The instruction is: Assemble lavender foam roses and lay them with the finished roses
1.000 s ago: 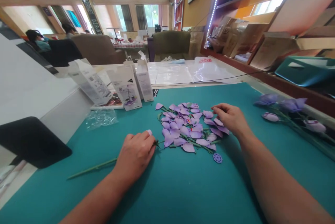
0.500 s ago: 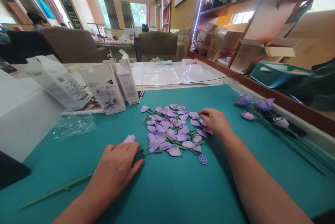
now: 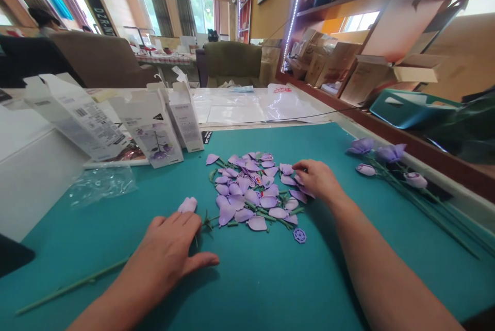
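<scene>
A pile of purple petals (image 3: 243, 184) with green stem pieces lies mid-table on the teal mat. My left hand (image 3: 174, 241) rests left of it over a long green stem (image 3: 73, 285), thumb spread away from the fingers. A pale purple bud (image 3: 187, 204) shows just beyond its fingers, and a green leafy piece (image 3: 208, 221) lies by the fingertips. At the pile's right edge my right hand (image 3: 315, 176) has its fingertips together at a light petal (image 3: 286, 169). A purple octagonal ring (image 3: 299, 235) lies nearer to me.
Two white boxes (image 3: 154, 140) and another open box (image 3: 77, 119) stand at the back left beside clear plastic wrap (image 3: 102, 186). Assembled purple flowers (image 3: 390, 152) lie at the right. A teal basket (image 3: 415, 109) sits behind them.
My left hand has moved slightly left, and its thumb has spread away from the fingers. The right hand has barely moved.
</scene>
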The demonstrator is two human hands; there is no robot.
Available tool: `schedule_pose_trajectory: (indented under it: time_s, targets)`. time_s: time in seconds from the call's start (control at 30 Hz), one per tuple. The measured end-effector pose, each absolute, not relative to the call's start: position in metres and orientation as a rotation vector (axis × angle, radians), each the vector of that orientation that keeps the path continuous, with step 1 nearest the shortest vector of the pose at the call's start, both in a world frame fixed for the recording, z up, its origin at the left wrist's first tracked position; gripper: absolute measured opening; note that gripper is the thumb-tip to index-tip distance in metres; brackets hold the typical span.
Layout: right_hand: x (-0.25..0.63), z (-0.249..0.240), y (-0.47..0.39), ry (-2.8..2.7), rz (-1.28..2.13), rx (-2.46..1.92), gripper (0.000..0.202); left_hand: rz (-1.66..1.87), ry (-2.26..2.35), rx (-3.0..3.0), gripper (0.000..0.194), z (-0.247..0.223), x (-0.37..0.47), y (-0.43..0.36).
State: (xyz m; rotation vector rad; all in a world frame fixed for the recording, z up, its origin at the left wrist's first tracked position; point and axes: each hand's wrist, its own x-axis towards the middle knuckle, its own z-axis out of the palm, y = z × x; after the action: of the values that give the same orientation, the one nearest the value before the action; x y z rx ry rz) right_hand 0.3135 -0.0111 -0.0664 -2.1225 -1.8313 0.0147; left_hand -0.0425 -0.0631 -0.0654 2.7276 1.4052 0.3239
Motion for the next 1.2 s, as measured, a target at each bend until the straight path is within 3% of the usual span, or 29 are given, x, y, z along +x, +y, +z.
schedule_pose_trajectory:
  time_s: [0.2,0.57,0.83,1.2]
  targets:
    - [0.304,-0.056,-0.017,-1.807,0.087,-2.115,0.023,0.299,1.408,2.626,0.044,-0.055,-0.038,-0.064]
    - [0.265,-0.038,-0.034,-2.109,0.44,-1.853,0.012,0.103,1.551,2.573,0.032,-0.041,-0.03,-0.063]
    - [0.248,-0.058,-0.037,-2.488,0.179,-1.674,0.01,0.145,1.65,2.463,0.014,-0.035,-0.027,-0.067]
    - [0.246,-0.059,-0.036,-2.482,0.151,-1.63,0.018,0.119,1.691,2.411,0.013,-0.035,-0.026,-0.065]
